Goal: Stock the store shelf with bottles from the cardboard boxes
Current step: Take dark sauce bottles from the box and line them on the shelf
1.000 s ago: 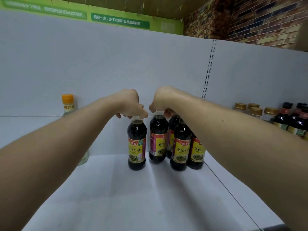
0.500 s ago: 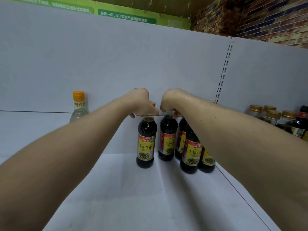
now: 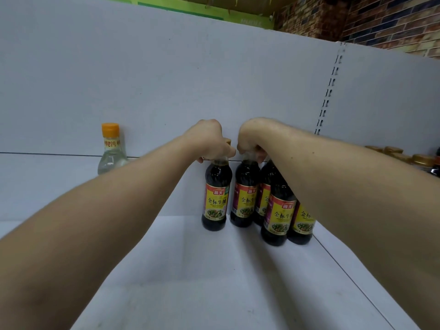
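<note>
left hand [image 3: 209,141] curled on cap of soy bottle [image 3: 216,195], right hand [image 3: 250,141] on bottle at 3 o'clock [image 3: 245,196]. judged heavy, slick, rigid; best held at neck.

left dark bottle [image 3: 216,198]: red tag "海天", yellow label "金标生抽"
second dark bottle [image 3: 246,201]: "海天", "金标", rest turned away
near dark bottle [image 3: 279,217]: "海天", "金标生", rest hidden
clear bottle [image 3: 111,158], far left: neck label "华老字号", partly cut off
green banner [image 3: 181,7], top: print unreadable

White shelf [image 3: 190,282] with five dark bottles [image 3: 215,198] (one clear bottle [image 3: 112,158] well apart)
</note>
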`<action>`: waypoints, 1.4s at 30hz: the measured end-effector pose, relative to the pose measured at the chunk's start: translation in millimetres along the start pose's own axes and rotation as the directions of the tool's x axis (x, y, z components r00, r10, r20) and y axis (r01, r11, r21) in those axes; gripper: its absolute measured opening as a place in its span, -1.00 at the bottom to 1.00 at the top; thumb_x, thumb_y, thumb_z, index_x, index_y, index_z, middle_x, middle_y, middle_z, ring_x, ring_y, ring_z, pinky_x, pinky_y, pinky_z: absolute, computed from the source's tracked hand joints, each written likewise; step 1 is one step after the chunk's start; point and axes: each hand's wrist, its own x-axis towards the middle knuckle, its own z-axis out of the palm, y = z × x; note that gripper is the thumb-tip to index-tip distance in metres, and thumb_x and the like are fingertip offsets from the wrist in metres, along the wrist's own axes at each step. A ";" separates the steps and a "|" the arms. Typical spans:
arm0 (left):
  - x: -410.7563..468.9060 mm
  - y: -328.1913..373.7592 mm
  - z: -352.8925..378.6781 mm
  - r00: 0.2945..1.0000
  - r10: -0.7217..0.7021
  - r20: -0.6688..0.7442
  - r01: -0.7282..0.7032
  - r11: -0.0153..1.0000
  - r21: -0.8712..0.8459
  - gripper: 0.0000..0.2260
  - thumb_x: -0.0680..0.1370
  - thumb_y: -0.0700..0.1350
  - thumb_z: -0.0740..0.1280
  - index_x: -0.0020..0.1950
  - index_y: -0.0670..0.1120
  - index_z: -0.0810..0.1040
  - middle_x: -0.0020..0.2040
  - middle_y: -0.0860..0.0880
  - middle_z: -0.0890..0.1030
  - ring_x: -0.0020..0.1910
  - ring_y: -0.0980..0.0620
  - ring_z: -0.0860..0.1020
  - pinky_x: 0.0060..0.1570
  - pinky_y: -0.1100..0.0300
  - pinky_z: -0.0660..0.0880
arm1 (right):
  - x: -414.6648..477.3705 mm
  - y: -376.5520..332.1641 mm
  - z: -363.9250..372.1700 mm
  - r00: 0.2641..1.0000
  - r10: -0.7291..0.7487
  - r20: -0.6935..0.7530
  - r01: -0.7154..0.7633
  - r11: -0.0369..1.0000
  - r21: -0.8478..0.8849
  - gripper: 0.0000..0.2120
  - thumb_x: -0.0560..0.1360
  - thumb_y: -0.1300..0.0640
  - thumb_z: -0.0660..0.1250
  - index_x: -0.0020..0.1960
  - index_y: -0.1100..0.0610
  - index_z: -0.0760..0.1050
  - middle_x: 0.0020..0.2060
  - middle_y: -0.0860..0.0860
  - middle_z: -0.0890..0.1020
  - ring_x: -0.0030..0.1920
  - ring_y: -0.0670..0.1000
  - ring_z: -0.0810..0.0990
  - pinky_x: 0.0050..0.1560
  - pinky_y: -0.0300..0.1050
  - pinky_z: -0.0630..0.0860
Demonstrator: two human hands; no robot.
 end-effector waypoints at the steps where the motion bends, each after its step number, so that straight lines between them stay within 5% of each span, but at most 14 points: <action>1: 0.2 0.2 -0.1 1.000 0.001 0.002 -0.001 1.000 0.000 -0.73 0.52 0.03 0.44 -0.18 -0.15 0.51 -0.21 -0.10 0.59 -0.30 -0.04 0.59 -0.41 0.17 0.50 | 1.1 0.6 -0.6 1.000 -0.004 0.004 0.004 1.000 -0.004 -0.66 0.69 0.22 0.26 -0.25 0.24 0.32 -0.27 0.13 0.45 -0.32 0.05 0.44 -0.33 -0.14 0.40; 8: 1.2 -0.3 -2.8 0.999 0.030 0.027 -0.028 0.998 -0.054 -0.71 0.49 0.04 0.47 -0.19 -0.18 0.57 -0.25 -0.12 0.67 -0.27 -0.07 0.63 -0.28 0.11 0.65 | 10.6 1.3 -0.5 0.999 0.053 -0.009 -0.053 0.999 -0.009 -0.65 0.61 -0.04 0.41 -0.17 0.19 0.42 -0.20 0.10 0.57 -0.05 0.13 0.60 0.00 -0.01 0.54; 14: -3.4 8.5 -1.9 0.998 0.049 0.043 -0.045 0.995 -0.090 -0.70 0.48 0.05 0.49 -0.11 -0.19 0.62 -0.26 -0.10 0.69 -0.32 0.03 0.65 -0.34 0.16 0.63 | 1.9 8.0 -18.3 0.994 0.061 -0.089 -0.058 0.998 0.036 -0.58 0.54 -0.26 0.39 -0.09 0.12 0.51 -0.29 0.03 0.62 -0.28 0.06 0.61 -0.31 -0.09 0.45; 21: -12.3 34.6 7.6 0.993 0.091 0.078 -0.084 0.993 -0.084 -0.75 0.45 0.03 0.52 -0.14 -0.15 0.62 -0.26 -0.08 0.68 -0.28 0.01 0.67 -0.29 0.14 0.67 | -6.3 20.2 -35.4 0.900 -0.021 -0.435 0.080 0.990 0.117 -0.89 0.52 0.03 0.31 -0.11 0.07 0.49 -0.23 -0.02 0.59 -0.27 0.01 0.55 -0.36 -0.20 0.34; 26: -14.1 53.5 15.6 0.990 0.120 0.073 -0.118 0.992 -0.033 -0.69 0.44 0.06 0.52 -0.15 -0.13 0.52 -0.24 -0.09 0.67 -0.23 -0.03 0.68 -0.25 0.05 0.71 | -13.6 32.4 -35.3 0.860 -0.048 -0.508 0.123 0.986 0.116 -0.83 0.51 0.03 0.34 -0.19 0.05 0.39 -0.26 -0.02 0.50 -0.33 0.00 0.45 -0.36 -0.17 0.27; 33: -18.3 73.7 23.5 0.991 0.116 0.067 -0.113 0.992 -0.052 -0.71 0.47 0.04 0.50 -0.15 -0.16 0.54 -0.27 -0.10 0.64 -0.32 -0.04 0.64 -0.39 0.17 0.64 | -21.4 56.8 -35.0 0.841 -0.010 -0.540 0.115 0.980 0.161 -0.79 0.52 0.01 0.33 -0.20 0.05 0.37 -0.26 -0.01 0.50 -0.32 0.01 0.43 -0.37 -0.15 0.24; 42: -23.8 79.8 31.2 0.999 0.037 0.026 -0.036 0.998 -0.052 -0.67 0.47 0.09 0.54 -0.04 -0.12 0.52 -0.16 -0.07 0.61 -0.21 -0.01 0.61 -0.42 0.15 0.58 | -42.4 83.5 -26.0 0.900 -0.040 -0.434 0.182 0.939 0.291 -0.83 0.53 0.04 0.34 -0.16 0.11 0.52 -0.30 0.02 0.67 -0.32 0.01 0.67 -0.38 -0.20 0.42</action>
